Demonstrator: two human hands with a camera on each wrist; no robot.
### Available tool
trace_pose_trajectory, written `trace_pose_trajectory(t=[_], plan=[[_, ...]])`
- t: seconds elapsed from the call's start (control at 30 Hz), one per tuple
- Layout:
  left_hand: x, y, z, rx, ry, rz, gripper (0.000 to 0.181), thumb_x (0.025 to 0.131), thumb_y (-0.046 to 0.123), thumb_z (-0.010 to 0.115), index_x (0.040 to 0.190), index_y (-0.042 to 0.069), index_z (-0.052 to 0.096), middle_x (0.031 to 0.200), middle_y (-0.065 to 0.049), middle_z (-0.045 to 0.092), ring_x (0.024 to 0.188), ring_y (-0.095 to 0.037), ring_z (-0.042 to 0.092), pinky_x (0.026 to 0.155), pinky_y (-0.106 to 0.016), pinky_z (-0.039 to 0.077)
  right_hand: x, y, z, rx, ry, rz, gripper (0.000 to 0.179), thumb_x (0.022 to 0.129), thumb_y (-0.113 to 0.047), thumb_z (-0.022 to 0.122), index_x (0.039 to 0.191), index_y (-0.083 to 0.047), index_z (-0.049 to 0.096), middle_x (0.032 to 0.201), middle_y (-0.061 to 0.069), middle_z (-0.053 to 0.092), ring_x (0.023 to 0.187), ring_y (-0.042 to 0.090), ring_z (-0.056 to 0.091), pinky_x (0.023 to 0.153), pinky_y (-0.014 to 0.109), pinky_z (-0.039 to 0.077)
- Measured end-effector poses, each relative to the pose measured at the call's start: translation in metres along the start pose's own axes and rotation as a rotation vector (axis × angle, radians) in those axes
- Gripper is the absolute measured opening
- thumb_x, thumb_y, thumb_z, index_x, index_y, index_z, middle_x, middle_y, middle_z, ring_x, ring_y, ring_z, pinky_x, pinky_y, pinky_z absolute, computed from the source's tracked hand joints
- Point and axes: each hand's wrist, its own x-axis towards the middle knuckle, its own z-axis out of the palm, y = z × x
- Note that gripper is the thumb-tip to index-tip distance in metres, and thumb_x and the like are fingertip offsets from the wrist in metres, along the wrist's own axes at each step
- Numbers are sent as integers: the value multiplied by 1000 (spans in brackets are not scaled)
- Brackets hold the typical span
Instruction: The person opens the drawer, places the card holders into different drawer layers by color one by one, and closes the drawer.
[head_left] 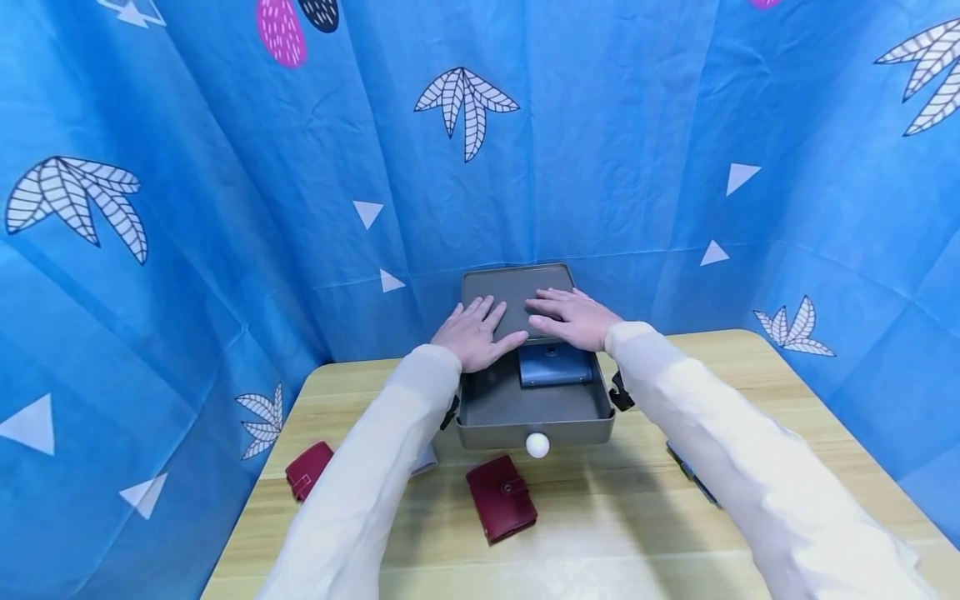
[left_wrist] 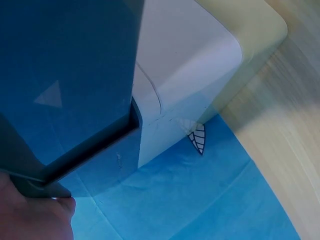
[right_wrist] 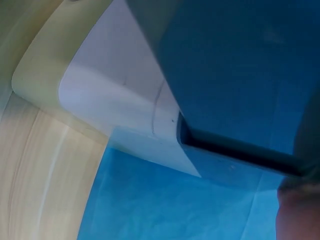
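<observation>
White left sleeve (head_left: 375, 467), nearest the viewer, stretched over the left part of a wooden table (head_left: 600, 550). Dark red wallet (head_left: 309, 469), placed by the table's left edge. Pale item (head_left: 425, 460), mostly hidden by that sleeve; its kind cannot be told. Left hand (head_left: 471, 336), with fingers spread and straight, laid over the left side of a lid (head_left: 513, 287); no grasp is seen. Grey box (head_left: 495, 435), set toward the table's far edge about mid-width, with its lid raised at the back. By judgement, the lid is light, stiff and rather slippery, best taken by its rim at both side corners; the box is rigid and best steadied by its side walls. Second red wallet (head_left: 501, 498), lying between the box and the table's near edge. White knob (head_left: 537, 445), seen at the box's front wall. Blue wallet (head_left: 557, 367), kept inside the box at its far right, partly covered by the lid; probably soft and flexible. Right hand (head_left: 573, 319), fingers extended over the lid's right side, likewise unclenched. Right sleeve (head_left: 720, 450), by which a dark blue item (head_left: 693, 475) is partly hidden.
</observation>
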Motion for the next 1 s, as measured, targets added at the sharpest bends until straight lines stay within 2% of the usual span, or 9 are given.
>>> trace_pose_trajectory(t=[0.23,0.37,0.8,1.0], plan=[[3,-1,2,-8,3,4,94,84,82,12,155,20,15,161,-6,11,147,-22,5,118,-43,2,-17,5,-8,88,12,9,68,96,-63,34,150,-23,34,158,6,21,146,29,14,114,54,15],[3,-2,3,-14,7,10,93,85,82,13,155,20,16,160,-6,12,147,-22,6,118,-43,3,-28,7,-11,112,37,3,66,97,-61,36,150,-22,34,158,6,22,145,30,16,113,56,17],[5,-7,5,-32,8,12,94,84,83,13,155,22,15,161,-4,9,147,-21,3,117,-42,1,-69,24,-36,186,134,19,59,100,-52,41,151,-23,33,155,3,30,141,28,27,107,57,28],[5,-6,6,-45,11,22,94,83,83,13,155,22,15,161,-4,9,147,-21,3,117,-42,1,-97,33,-47,247,151,26,54,101,-42,45,151,-26,32,153,3,33,137,31,35,104,56,34]])
